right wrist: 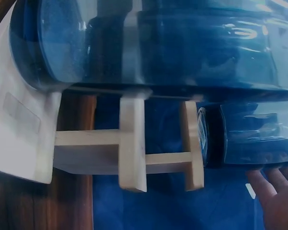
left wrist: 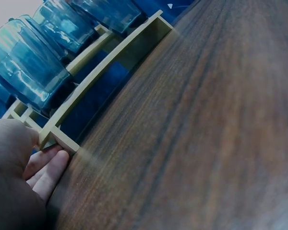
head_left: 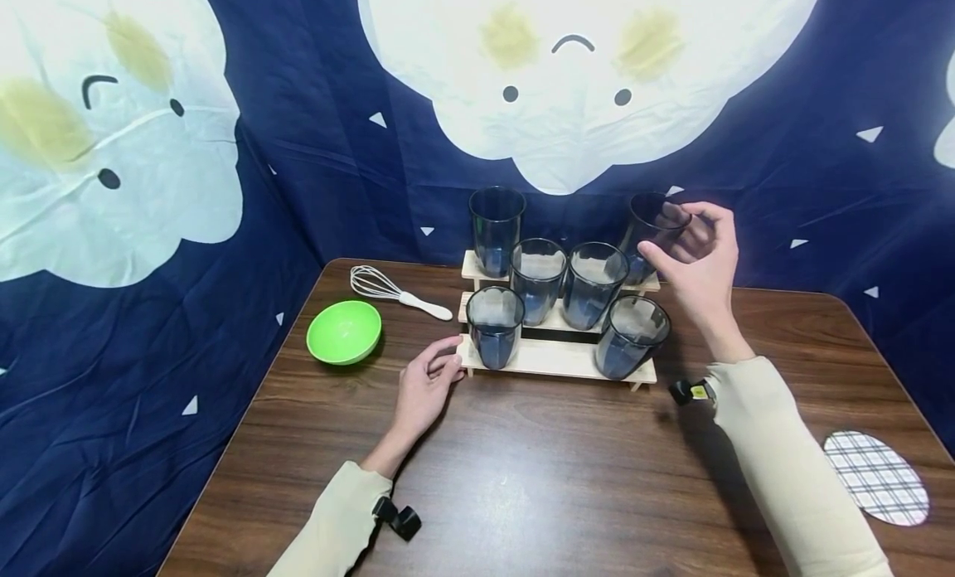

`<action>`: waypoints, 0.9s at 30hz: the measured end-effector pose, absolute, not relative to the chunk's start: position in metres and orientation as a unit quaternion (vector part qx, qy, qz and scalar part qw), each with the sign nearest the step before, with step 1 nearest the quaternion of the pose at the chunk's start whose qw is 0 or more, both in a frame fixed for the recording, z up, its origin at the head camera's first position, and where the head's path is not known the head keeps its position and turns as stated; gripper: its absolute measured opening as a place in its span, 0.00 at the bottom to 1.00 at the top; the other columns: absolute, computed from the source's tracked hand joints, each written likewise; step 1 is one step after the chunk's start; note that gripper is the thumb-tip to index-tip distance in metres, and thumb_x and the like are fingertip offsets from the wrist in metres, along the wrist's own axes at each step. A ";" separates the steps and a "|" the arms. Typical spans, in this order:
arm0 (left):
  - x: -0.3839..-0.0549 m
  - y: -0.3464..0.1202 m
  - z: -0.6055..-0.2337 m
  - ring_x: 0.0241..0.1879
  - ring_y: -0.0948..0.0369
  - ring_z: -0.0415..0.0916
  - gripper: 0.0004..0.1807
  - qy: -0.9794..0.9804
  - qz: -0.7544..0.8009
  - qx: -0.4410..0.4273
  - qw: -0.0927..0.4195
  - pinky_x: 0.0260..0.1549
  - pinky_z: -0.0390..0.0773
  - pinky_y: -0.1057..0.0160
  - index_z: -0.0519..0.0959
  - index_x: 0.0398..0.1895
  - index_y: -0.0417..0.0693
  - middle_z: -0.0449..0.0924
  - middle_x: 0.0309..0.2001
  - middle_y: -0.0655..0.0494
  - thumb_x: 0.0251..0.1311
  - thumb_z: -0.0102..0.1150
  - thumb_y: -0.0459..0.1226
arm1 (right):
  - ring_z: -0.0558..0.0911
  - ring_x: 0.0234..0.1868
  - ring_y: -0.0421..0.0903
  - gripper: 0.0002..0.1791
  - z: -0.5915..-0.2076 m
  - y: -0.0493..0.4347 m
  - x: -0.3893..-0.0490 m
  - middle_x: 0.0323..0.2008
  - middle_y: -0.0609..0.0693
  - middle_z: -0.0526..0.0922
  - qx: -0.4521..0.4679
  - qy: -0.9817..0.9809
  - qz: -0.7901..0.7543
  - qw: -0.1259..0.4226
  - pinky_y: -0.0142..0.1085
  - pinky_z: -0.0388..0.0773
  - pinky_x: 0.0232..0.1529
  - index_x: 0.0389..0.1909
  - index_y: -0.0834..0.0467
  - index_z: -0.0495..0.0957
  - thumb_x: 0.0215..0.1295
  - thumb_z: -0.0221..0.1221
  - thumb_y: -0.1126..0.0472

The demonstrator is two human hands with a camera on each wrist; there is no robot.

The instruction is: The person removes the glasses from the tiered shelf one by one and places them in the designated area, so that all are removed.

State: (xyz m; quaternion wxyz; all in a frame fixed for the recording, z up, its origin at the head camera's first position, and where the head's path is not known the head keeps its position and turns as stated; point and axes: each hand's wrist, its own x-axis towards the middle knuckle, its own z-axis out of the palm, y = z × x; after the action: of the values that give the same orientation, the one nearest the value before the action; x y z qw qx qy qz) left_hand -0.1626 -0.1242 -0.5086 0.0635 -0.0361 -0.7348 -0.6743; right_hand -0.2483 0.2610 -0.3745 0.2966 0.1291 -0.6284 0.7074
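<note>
A stepped wooden rack [head_left: 555, 357] with three tiers bears several dark tinted glasses. My left hand [head_left: 425, 386] grips the rack's front left corner; in the left wrist view its fingers [left wrist: 50, 175] curl by the end of the lowest tier. At the back right, my right hand [head_left: 705, 266] holds a tinted glass [head_left: 638, 266] near its rim, thumb in front and fingers behind. The right wrist view shows this glass [right wrist: 259, 134] with its base at the top tier. Two glasses stand on the middle tier, two on the lowest, and another glass [head_left: 497, 233] at the top left.
Left of the rack lie a white whisk [head_left: 380, 287] and a green bowl [head_left: 344, 333]. A checked oval mat [head_left: 876, 477] is at the right of the brown wooden table [head_left: 522, 494]. A dark blue cloth [head_left: 298, 162] with cloud prints hangs behind.
</note>
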 end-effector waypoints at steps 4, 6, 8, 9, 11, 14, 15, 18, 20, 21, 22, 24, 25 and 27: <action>-0.163 -0.126 -0.510 0.48 0.43 0.92 0.18 -0.736 -0.672 -0.036 0.069 0.48 0.95 0.62 0.85 0.66 0.36 0.90 0.54 0.33 0.77 0.63 0.25 | 0.91 0.54 0.50 0.37 -0.372 0.263 -0.246 0.59 0.64 0.89 0.129 -0.627 0.706 0.304 0.30 0.92 0.53 0.62 0.60 0.77 0.51 0.78 0.82; -0.163 -0.126 -0.510 0.48 0.43 0.92 0.18 -0.737 -0.671 -0.036 0.072 0.48 0.95 0.62 0.85 0.66 0.36 0.90 0.54 0.34 0.77 0.64 0.25 | 0.91 0.54 0.49 0.38 -0.372 0.264 -0.245 0.59 0.63 0.89 0.124 -0.632 0.701 0.308 0.29 0.92 0.53 0.62 0.59 0.77 0.51 0.78 0.82; -0.164 -0.127 -0.511 0.49 0.42 0.92 0.18 -0.737 -0.671 -0.035 0.071 0.48 0.95 0.62 0.85 0.66 0.36 0.90 0.54 0.34 0.77 0.64 0.25 | 0.91 0.55 0.50 0.37 -0.372 0.266 -0.243 0.59 0.63 0.89 0.120 -0.633 0.698 0.313 0.29 0.92 0.54 0.62 0.60 0.78 0.51 0.78 0.82; -0.163 -0.127 -0.511 0.49 0.42 0.92 0.18 -0.737 -0.671 -0.035 0.069 0.48 0.95 0.62 0.85 0.67 0.37 0.90 0.54 0.33 0.77 0.63 0.25 | 0.91 0.55 0.50 0.37 -0.372 0.267 -0.241 0.59 0.63 0.89 0.118 -0.633 0.697 0.316 0.29 0.92 0.54 0.62 0.60 0.78 0.51 0.78 0.82; -0.163 -0.126 -0.512 0.49 0.41 0.92 0.18 -0.738 -0.671 -0.033 0.068 0.48 0.95 0.62 0.85 0.66 0.37 0.90 0.53 0.33 0.77 0.64 0.25 | 0.91 0.56 0.50 0.37 -0.371 0.270 -0.239 0.59 0.64 0.89 0.114 -0.629 0.698 0.322 0.28 0.91 0.54 0.62 0.60 0.78 0.51 0.78 0.82; -0.163 -0.126 -0.512 0.49 0.40 0.92 0.18 -0.738 -0.671 -0.032 0.067 0.48 0.95 0.63 0.85 0.66 0.37 0.90 0.54 0.34 0.77 0.64 0.25 | 0.91 0.56 0.52 0.38 -0.371 0.275 -0.237 0.59 0.66 0.89 0.119 -0.606 0.712 0.335 0.29 0.92 0.54 0.62 0.61 0.77 0.50 0.77 0.84; -0.164 -0.126 -0.511 0.49 0.40 0.92 0.18 -0.738 -0.671 -0.033 0.066 0.48 0.95 0.62 0.85 0.66 0.37 0.90 0.54 0.34 0.77 0.63 0.25 | 0.90 0.56 0.53 0.38 -0.371 0.277 -0.237 0.59 0.68 0.88 0.122 -0.601 0.712 0.342 0.30 0.92 0.53 0.62 0.61 0.77 0.50 0.77 0.84; -0.164 -0.125 -0.511 0.49 0.40 0.92 0.18 -0.737 -0.672 -0.036 0.067 0.48 0.95 0.63 0.85 0.66 0.37 0.90 0.54 0.34 0.78 0.63 0.25 | 0.90 0.56 0.55 0.38 -0.370 0.282 -0.235 0.59 0.69 0.87 0.126 -0.573 0.726 0.359 0.32 0.93 0.53 0.61 0.63 0.77 0.49 0.76 0.86; -0.164 -0.125 -0.510 0.50 0.40 0.92 0.18 -0.737 -0.672 -0.036 0.067 0.48 0.95 0.62 0.85 0.66 0.37 0.90 0.54 0.34 0.78 0.63 0.25 | 0.90 0.55 0.55 0.38 -0.370 0.285 -0.233 0.59 0.69 0.88 0.122 -0.569 0.723 0.371 0.32 0.93 0.53 0.61 0.63 0.77 0.48 0.77 0.85; -0.164 -0.124 -0.510 0.50 0.40 0.92 0.18 -0.737 -0.672 -0.035 0.067 0.48 0.95 0.63 0.85 0.66 0.37 0.90 0.54 0.33 0.77 0.63 0.25 | 0.90 0.55 0.55 0.38 -0.370 0.287 -0.233 0.58 0.68 0.88 0.117 -0.563 0.728 0.374 0.32 0.93 0.53 0.61 0.63 0.77 0.48 0.77 0.86; -0.164 -0.124 -0.510 0.50 0.40 0.92 0.18 -0.736 -0.673 -0.035 0.067 0.48 0.95 0.63 0.85 0.66 0.37 0.90 0.54 0.33 0.77 0.63 0.25 | 0.90 0.55 0.55 0.39 -0.370 0.288 -0.232 0.58 0.67 0.89 0.110 -0.557 0.732 0.376 0.31 0.93 0.53 0.61 0.63 0.77 0.47 0.77 0.86; -0.164 -0.124 -0.509 0.50 0.40 0.92 0.18 -0.735 -0.674 -0.034 0.067 0.48 0.95 0.63 0.85 0.66 0.36 0.90 0.54 0.33 0.77 0.63 0.25 | 0.90 0.56 0.54 0.39 -0.370 0.291 -0.231 0.58 0.66 0.89 0.099 -0.556 0.731 0.383 0.31 0.93 0.54 0.61 0.63 0.77 0.47 0.77 0.85; -0.163 -0.123 -0.509 0.50 0.40 0.92 0.18 -0.735 -0.674 -0.034 0.066 0.48 0.95 0.63 0.85 0.66 0.36 0.90 0.54 0.33 0.77 0.63 0.24 | 0.90 0.55 0.54 0.39 -0.370 0.292 -0.230 0.57 0.65 0.89 0.091 -0.553 0.734 0.385 0.31 0.93 0.54 0.60 0.63 0.77 0.47 0.77 0.86; -0.163 -0.123 -0.509 0.50 0.41 0.92 0.18 -0.733 -0.676 -0.034 0.067 0.48 0.95 0.63 0.85 0.66 0.36 0.90 0.54 0.33 0.77 0.63 0.24 | 0.90 0.55 0.54 0.39 -0.371 0.295 -0.229 0.56 0.64 0.90 0.080 -0.548 0.737 0.389 0.30 0.92 0.53 0.60 0.62 0.78 0.46 0.77 0.86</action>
State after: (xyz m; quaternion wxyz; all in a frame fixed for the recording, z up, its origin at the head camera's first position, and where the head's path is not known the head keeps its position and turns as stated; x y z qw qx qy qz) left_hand -0.1628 -0.1232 -0.5089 0.0666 -0.0340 -0.7335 -0.6756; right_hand -0.2287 0.2949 -0.3706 0.3887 0.0796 -0.5478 0.7365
